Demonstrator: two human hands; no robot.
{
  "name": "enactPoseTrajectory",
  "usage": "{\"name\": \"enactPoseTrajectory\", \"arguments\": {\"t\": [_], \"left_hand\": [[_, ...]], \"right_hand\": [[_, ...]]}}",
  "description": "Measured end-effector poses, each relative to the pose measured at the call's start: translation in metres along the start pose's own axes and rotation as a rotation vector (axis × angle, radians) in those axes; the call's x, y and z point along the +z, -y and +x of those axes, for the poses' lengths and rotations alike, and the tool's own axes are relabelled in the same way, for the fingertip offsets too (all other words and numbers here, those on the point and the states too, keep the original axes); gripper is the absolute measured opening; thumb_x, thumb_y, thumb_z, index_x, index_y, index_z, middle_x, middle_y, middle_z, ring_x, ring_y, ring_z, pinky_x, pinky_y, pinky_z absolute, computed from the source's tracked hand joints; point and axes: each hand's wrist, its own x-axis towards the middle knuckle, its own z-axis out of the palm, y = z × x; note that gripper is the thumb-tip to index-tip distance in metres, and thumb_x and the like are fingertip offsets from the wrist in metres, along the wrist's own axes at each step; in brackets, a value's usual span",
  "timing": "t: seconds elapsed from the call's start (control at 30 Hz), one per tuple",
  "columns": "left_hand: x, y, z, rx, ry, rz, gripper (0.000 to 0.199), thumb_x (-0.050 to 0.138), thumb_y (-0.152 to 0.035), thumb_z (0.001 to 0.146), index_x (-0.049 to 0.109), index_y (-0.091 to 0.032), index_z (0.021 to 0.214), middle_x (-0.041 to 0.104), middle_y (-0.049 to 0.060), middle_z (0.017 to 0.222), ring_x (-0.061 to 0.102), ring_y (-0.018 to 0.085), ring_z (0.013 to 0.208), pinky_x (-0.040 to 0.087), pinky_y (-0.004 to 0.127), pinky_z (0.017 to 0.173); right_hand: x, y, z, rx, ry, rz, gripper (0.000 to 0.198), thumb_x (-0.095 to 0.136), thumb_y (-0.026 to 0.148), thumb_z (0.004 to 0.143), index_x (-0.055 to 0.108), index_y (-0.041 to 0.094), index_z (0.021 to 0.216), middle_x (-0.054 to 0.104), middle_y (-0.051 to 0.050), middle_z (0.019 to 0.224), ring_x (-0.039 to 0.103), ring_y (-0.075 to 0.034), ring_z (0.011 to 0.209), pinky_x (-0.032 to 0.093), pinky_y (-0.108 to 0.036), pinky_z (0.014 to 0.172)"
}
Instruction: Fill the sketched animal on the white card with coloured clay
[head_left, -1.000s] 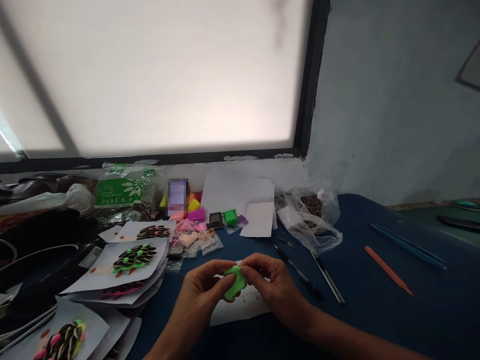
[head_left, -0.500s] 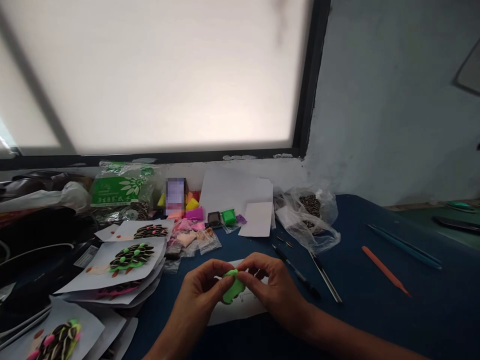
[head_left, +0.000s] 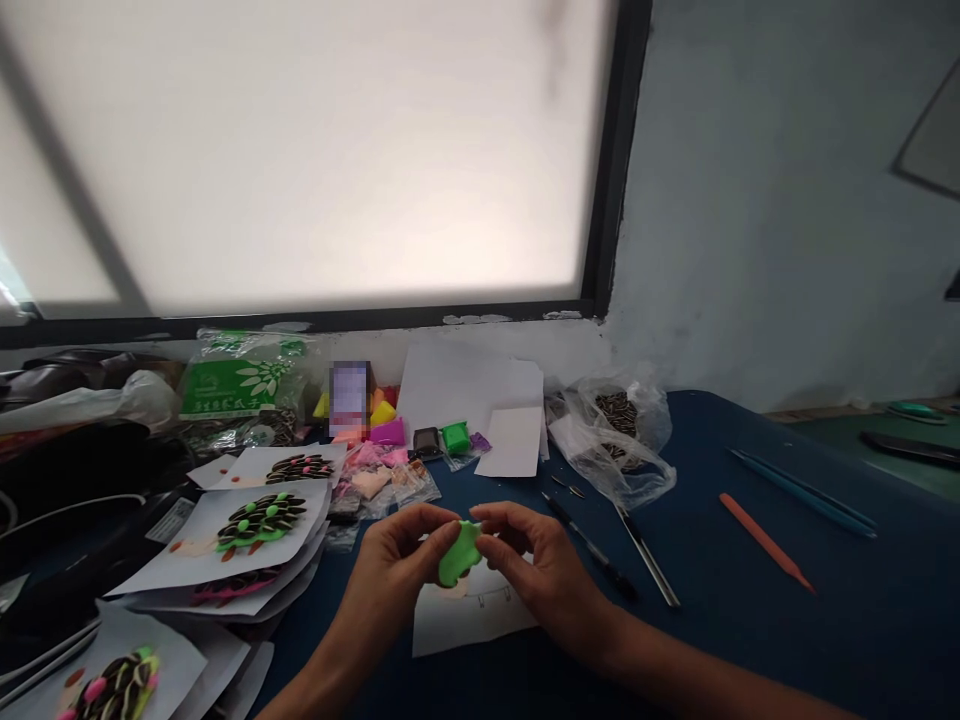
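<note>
A flattened piece of bright green modelling clay [head_left: 460, 556] is pinched between my two hands. My left hand [head_left: 405, 560] grips its left edge between thumb and fingers. On the opposite side, my right hand [head_left: 529, 560] has thumb and forefinger at the clay's upper right edge. Beneath the hands lies a white paper sheet [head_left: 469, 620] with a pencil-like drawn line and a small patch of pale clay, partly covered by the clay and hands.
Left stand stacked cards [head_left: 165, 545] with seed-and-clay hedgehogs. Clay packets [head_left: 386, 480] and a green seed bag [head_left: 240, 385] sit behind. Rightward lie a black pen [head_left: 589, 550], a metallic rod [head_left: 649, 555], an orange tool [head_left: 765, 540], blue tweezers [head_left: 802, 492] and a plastic bag of seeds [head_left: 619, 430].
The green clay has turned to show more of its flat face, and appears wider and slightly raised. My right fingers have spread a little, uncovering more of the drawing below.
</note>
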Motion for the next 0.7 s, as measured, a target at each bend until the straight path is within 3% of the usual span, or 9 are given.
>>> {"name": "enactPoseTrajectory", "arguments": {"t": [0.17, 0.27, 0.43, 0.7], "left_hand": [[0.004, -0.001, 0.007, 0.039, 0.001, -0.028, 0.053, 0.084, -0.059, 0.057, 0.072, -0.016, 0.087, 0.066, -0.001, 0.064, 0.059, 0.013, 0.057, 0.048, 0.023, 0.052], [0.009, -0.003, 0.013, 0.086, 0.068, -0.007, 0.053, 0.081, -0.057, 0.063, 0.073, -0.017, 0.098, 0.069, 0.001, 0.072, 0.062, 0.015, 0.063, 0.05, 0.025, 0.057], [0.012, -0.001, 0.025, 0.133, 0.119, 0.078, 0.044, 0.077, -0.057, 0.069, 0.074, -0.015, 0.084, 0.068, 0.002, 0.066, 0.06, 0.015, 0.059, 0.047, 0.025, 0.054], [0.012, 0.006, 0.027, 0.044, 0.135, 0.007, 0.048, 0.075, -0.06, 0.07, 0.069, -0.014, 0.081, 0.069, 0.002, 0.066, 0.065, 0.017, 0.059, 0.05, 0.026, 0.056]], "right_hand": [[-0.003, -0.001, 0.003, 0.029, -0.016, 0.022, 0.029, 0.068, 0.044, 0.088, 0.067, 0.016, 0.084, 0.067, -0.003, 0.077, 0.061, -0.016, 0.069, 0.047, -0.027, 0.064], [-0.006, -0.002, 0.006, -0.002, -0.048, 0.089, 0.028, 0.066, 0.044, 0.089, 0.066, 0.016, 0.083, 0.065, -0.001, 0.076, 0.059, -0.015, 0.069, 0.047, -0.025, 0.064], [-0.008, -0.005, 0.008, -0.025, -0.088, 0.097, 0.028, 0.062, 0.043, 0.091, 0.066, 0.017, 0.082, 0.063, 0.0, 0.075, 0.057, -0.014, 0.068, 0.046, -0.024, 0.063], [-0.008, -0.009, 0.008, 0.021, -0.068, 0.06, 0.036, 0.065, 0.05, 0.088, 0.066, 0.015, 0.078, 0.063, -0.001, 0.071, 0.055, -0.013, 0.065, 0.044, -0.025, 0.061]]}}
